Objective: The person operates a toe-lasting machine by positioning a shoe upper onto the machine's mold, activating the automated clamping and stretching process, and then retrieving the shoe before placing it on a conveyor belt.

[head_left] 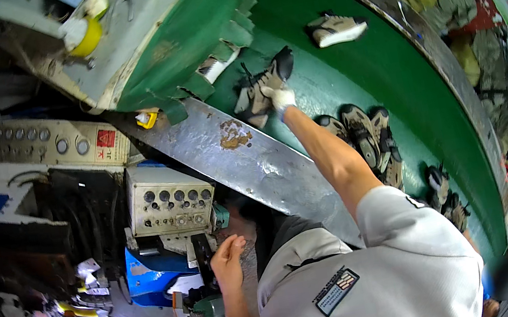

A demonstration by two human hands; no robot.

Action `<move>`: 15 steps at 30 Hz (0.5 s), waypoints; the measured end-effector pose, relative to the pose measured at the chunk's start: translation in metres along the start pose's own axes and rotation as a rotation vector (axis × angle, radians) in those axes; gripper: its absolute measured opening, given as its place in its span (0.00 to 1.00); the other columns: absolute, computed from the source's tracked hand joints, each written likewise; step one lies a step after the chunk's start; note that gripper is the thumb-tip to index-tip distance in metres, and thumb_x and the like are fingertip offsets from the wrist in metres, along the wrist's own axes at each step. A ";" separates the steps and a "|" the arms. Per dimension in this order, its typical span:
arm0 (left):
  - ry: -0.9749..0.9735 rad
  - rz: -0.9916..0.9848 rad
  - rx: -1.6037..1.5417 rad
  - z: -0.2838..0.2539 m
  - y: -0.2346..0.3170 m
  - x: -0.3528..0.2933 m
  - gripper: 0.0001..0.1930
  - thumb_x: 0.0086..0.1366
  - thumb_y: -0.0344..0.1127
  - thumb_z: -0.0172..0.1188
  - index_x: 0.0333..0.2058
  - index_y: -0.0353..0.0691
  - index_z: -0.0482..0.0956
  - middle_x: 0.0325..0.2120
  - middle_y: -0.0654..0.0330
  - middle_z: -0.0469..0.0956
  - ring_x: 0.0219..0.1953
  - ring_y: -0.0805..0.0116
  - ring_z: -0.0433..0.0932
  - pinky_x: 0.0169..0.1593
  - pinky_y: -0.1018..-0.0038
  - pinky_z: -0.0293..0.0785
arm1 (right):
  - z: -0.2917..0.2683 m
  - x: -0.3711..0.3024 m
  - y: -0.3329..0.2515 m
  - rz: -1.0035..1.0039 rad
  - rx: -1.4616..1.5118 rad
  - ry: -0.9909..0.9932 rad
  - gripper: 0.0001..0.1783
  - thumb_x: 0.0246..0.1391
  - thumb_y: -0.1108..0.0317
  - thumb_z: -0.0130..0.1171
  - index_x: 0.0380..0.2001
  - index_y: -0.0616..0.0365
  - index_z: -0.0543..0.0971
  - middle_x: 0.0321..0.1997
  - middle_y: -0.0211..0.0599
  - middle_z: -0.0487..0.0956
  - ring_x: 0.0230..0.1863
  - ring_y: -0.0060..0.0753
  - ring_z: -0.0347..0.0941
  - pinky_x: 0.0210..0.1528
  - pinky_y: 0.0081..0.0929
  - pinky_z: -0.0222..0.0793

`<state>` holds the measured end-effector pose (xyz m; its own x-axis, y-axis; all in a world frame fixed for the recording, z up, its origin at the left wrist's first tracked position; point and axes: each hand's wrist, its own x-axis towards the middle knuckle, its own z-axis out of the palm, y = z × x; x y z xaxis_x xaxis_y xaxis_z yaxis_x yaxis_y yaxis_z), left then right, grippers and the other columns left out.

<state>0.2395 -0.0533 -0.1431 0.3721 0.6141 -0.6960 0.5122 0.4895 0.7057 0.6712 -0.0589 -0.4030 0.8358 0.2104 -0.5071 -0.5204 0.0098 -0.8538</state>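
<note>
My right arm reaches out over a green conveyor belt (315, 0). My right hand (281, 96), in a white glove, grips a beige and grey shoe (269, 79) with a dark toe, its laces loose. Part of another shoe (255, 120) shows beside it, partly hidden. Just beyond, a white-soled shoe (221, 65) pokes out from under a torn green flap (184, 59). My bare left hand (229, 261) hangs low near the machine, its fingers curled with nothing visible in them.
A metal ledge (247, 159) borders the belt on my side. Several shoes (363, 133) lie to the right; one light-soled shoe (337, 29) lies farther off. Control boxes with knobs (171, 202) and a long panel (39, 140) stand left. Yellow tape (87, 37) sits on the housing.
</note>
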 end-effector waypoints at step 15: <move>-0.017 0.482 -0.480 -0.178 0.108 0.020 0.26 0.71 0.46 0.59 0.58 0.29 0.74 0.48 0.56 0.80 0.48 0.68 0.80 0.54 0.71 0.74 | 0.130 -0.391 -0.095 0.621 0.220 -1.123 0.27 0.60 0.62 0.62 0.58 0.68 0.73 0.51 0.44 0.81 0.49 0.37 0.80 0.54 0.32 0.77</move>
<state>0.1642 0.1223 -0.0574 0.4866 0.8248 -0.2880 -0.1124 0.3860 0.9156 0.3717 -0.0153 -0.1085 -0.0994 0.9346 -0.3416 -0.8722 -0.2471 -0.4222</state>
